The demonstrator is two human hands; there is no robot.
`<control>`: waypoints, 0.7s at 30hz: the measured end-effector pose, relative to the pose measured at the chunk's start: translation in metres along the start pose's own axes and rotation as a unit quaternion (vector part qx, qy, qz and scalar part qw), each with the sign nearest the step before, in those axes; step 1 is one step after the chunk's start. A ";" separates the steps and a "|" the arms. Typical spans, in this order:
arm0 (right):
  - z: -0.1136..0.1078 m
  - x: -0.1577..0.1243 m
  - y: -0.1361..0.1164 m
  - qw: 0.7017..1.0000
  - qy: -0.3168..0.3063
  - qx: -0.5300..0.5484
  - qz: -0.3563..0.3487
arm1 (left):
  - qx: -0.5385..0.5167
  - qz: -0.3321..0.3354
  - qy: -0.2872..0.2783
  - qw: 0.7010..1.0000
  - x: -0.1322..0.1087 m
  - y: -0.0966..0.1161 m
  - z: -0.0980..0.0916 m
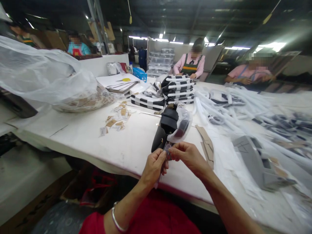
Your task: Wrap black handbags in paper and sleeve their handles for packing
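A black handbag (159, 134) lies on the white table, its curved handle (183, 125) wrapped in translucent white film. Just in front of the bag, my left hand (154, 164) is closed around a dark strap (166, 150) that looks covered in clear plastic. My right hand (185, 154) pinches the same strap close to the bag, its thumb and fingers together. Part of the strap hangs below my left hand toward the table's front edge. Whatever detail sits between the fingertips is too small to make out.
Small paper tags (117, 120) lie left of the bag. Stacked wrapped bags (179, 89) stand behind it. A tape dispenser (258, 162), brown card strips (206, 146) and white foam tubes (221, 113) are on the right. A large plastic bag (48, 78) bulges at left. Co-workers (191, 63) sit opposite.
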State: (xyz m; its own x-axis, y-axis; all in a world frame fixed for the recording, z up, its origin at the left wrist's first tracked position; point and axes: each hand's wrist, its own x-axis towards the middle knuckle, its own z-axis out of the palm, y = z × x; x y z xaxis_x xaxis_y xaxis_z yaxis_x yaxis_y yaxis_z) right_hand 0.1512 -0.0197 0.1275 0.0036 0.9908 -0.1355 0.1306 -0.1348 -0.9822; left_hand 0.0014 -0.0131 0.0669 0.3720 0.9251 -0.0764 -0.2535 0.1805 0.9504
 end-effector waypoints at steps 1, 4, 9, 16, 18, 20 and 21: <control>0.000 0.005 0.005 1.000 -0.004 0.009 0.017 | -0.011 -0.008 -0.004 1.000 0.000 0.000 -0.001; -0.004 0.014 0.015 0.998 -0.030 0.040 0.046 | -0.056 -0.039 -0.019 0.997 0.002 -0.001 -0.003; -0.010 0.011 0.013 0.995 -0.056 0.054 0.057 | -0.143 -0.090 -0.044 0.985 0.003 -0.002 -0.003; -0.001 0.011 0.018 0.997 0.043 0.010 0.067 | -0.177 -0.120 -0.053 0.976 -0.002 0.003 0.005; 0.005 0.012 0.022 0.996 0.074 -0.009 0.051 | -0.157 -0.116 -0.050 0.979 -0.005 0.003 0.008; 0.009 0.009 0.024 0.996 0.084 -0.023 0.038 | -0.139 -0.102 -0.042 0.984 -0.007 0.004 0.010; 0.009 0.007 0.025 0.996 0.076 -0.027 0.037 | -0.132 -0.093 -0.037 0.986 -0.008 0.004 0.011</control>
State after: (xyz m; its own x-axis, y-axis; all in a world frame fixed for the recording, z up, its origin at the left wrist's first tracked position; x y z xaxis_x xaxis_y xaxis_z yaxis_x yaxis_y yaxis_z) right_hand 0.1452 -0.0160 0.1012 0.1656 0.9692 -0.1822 0.1765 -0.2109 -0.9614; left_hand 0.0074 -0.0235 0.0745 0.4950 0.8429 -0.2107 -0.3952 0.4344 0.8094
